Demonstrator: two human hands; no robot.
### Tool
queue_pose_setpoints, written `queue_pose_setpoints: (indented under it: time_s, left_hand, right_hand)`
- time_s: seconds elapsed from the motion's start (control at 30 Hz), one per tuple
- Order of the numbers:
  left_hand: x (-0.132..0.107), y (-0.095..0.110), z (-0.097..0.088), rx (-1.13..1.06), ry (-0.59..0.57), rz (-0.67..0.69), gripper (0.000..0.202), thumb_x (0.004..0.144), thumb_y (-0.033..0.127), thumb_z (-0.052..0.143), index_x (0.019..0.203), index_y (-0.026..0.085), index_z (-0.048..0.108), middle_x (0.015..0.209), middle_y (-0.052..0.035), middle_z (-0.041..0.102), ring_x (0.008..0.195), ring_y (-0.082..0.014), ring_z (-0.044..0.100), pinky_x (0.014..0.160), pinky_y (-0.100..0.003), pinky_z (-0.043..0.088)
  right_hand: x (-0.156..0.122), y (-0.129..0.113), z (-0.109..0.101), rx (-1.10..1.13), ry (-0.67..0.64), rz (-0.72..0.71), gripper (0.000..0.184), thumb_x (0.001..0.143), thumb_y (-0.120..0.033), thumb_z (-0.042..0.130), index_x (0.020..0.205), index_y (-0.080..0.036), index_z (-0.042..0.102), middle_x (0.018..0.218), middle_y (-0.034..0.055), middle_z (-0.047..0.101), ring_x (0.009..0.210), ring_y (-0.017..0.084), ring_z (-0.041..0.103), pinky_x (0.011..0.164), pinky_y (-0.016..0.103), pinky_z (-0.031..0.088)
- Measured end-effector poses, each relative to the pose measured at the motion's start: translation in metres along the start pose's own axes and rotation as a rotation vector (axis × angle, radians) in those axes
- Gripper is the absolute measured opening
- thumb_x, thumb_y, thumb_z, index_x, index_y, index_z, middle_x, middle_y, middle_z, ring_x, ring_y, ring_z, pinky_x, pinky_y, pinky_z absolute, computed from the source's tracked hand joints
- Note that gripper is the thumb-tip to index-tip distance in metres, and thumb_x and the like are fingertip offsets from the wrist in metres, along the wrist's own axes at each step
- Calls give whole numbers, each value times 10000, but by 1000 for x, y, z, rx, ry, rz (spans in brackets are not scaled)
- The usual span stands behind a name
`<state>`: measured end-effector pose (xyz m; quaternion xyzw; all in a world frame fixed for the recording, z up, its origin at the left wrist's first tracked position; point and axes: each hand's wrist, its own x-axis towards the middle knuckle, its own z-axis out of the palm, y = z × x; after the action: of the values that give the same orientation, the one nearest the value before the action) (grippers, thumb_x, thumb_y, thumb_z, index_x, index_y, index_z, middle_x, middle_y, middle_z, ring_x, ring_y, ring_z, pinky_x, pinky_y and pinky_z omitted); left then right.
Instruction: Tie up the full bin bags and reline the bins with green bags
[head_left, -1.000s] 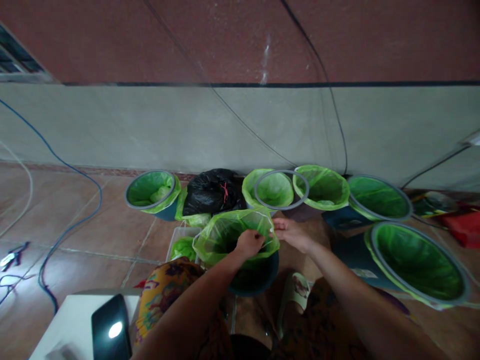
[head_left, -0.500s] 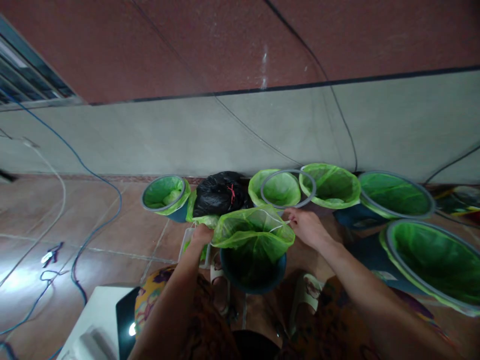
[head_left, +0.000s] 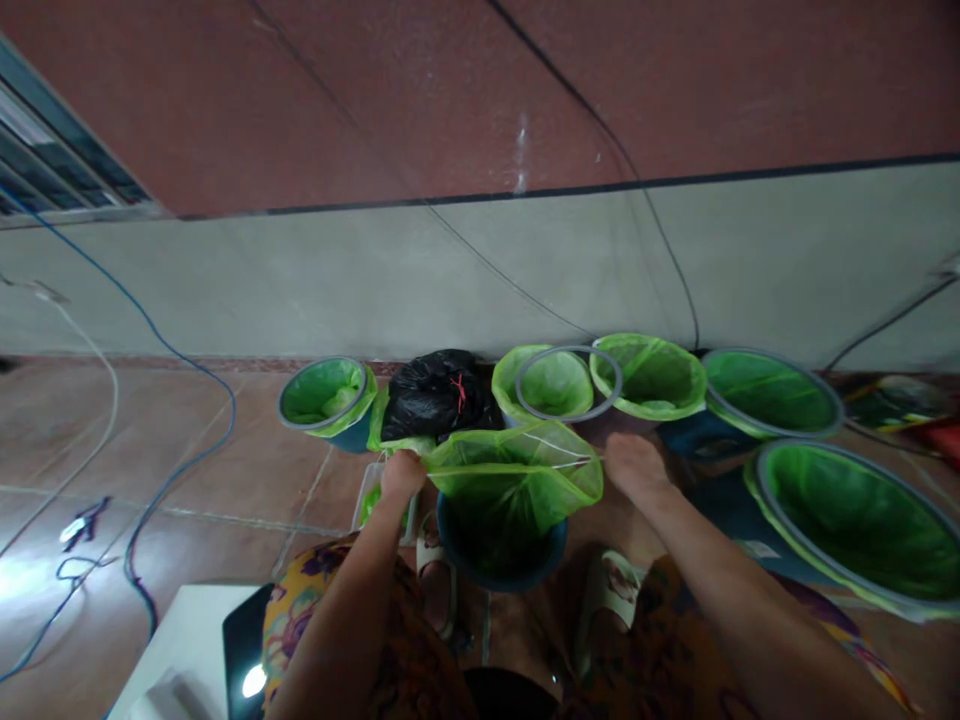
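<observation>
A green plastic bag [head_left: 517, 475] stands in a dark blue bin [head_left: 501, 560] in front of me. My left hand [head_left: 403, 473] is closed on the bag's left edge. My right hand [head_left: 634, 465] is closed on its right edge, where thin white drawstrings [head_left: 559, 450] run across the mouth. The two hands hold the bag's top stretched wide and flat between them. My feet in light sandals show beside the bin.
Several bins lined with green bags [head_left: 652, 375] stand along the wall, with a tied black bag [head_left: 439, 405] among them. A large lined bin [head_left: 855, 525] is at the right. Blue and white cables [head_left: 172, 440] lie on the tiled floor at left. A white box with a phone [head_left: 240, 670] sits near my left knee.
My left hand left the bag's middle and took its left edge. My right hand pulled rightward, so the bag's mouth went from bunched to stretched flat. The camera shifted slightly.
</observation>
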<state>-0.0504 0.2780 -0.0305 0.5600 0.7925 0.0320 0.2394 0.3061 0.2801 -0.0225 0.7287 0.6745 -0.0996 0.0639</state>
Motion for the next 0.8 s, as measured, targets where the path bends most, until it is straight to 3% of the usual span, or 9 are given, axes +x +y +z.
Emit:
queue_pose_setpoints:
  time_s: [0.13,0.27,0.4,0.47,0.57,0.63,0.8]
  left_hand:
    - [1,2,-13,-91,34,-30,218,756,132,498,775,168,713,649,-59,683,735,-185,664,661,-240,470]
    - [-8,9,-32,-471,101,85,180,765,196,512,788,161,688,671,-29,660,641,-138,612,628,-225,468]
    - [-29,28,-52,-976,78,330,171,736,301,602,823,167,663,704,-6,642,638,-103,570,655,-215,470]
    - [-38,41,-54,-1106,46,397,185,717,325,638,812,168,660,712,-6,642,645,-100,564,657,-216,465]
    - [-46,63,-45,-1126,-28,403,164,721,319,642,770,163,656,677,-3,637,621,-98,550,621,-211,444]
    - [-50,74,-35,-1049,-68,426,145,733,302,635,724,157,653,637,4,627,598,-95,537,598,-205,428]
    - [-57,87,-27,-1037,-136,540,188,767,334,639,794,151,672,669,2,650,585,-87,540,576,-201,425]
  right_hand:
    - [2,6,-9,71,-11,71,275,848,-133,475,843,-104,748,958,248,706,921,339,682,777,413,490]
    - [5,7,-17,269,57,-37,227,838,-283,535,811,-180,736,888,130,726,864,269,668,767,358,476]
    - [0,-12,-25,779,130,-160,232,813,-375,557,762,-200,701,887,57,716,859,211,629,792,311,460]
    - [-5,-27,-28,1142,64,-206,255,784,-435,607,817,-197,691,934,53,710,896,204,615,821,313,457]
    - [-13,-49,-31,1639,-155,-243,296,740,-485,685,835,-206,655,869,34,696,853,184,619,819,321,466]
    - [-17,-60,-32,1830,-257,-242,293,715,-472,728,777,-210,613,763,4,661,760,156,612,772,309,475]
    - [-19,-80,-36,1909,-234,-248,316,704,-452,742,726,-209,542,597,-62,498,564,80,464,580,229,402]
